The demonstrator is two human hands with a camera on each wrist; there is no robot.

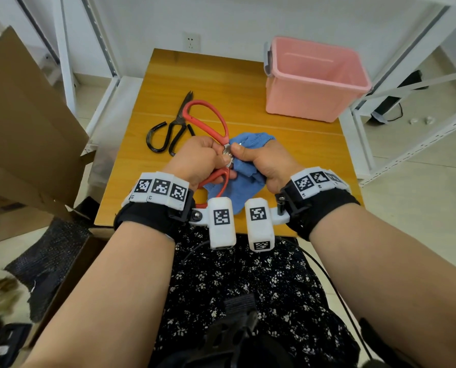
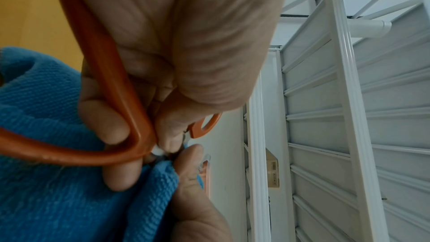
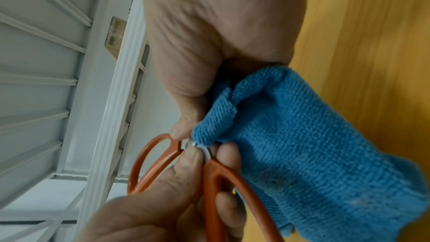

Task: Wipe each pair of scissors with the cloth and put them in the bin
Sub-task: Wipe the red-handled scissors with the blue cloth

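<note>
Wooden tabletop (image 1: 288, 144) carries everything: nearer than the empty pink plastic bin (image 1: 314, 78), left hand (image 1: 195, 158) grips red-handled scissors (image 1: 213, 120), right hand (image 1: 264, 160) rubs blue cloth (image 1: 248, 181) along them; black-handled scissors (image 1: 173, 126) await wiping.

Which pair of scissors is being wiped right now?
The red-handled scissors, gripped by the left hand against the blue cloth. The black-handled scissors lie untouched on the table.
</note>
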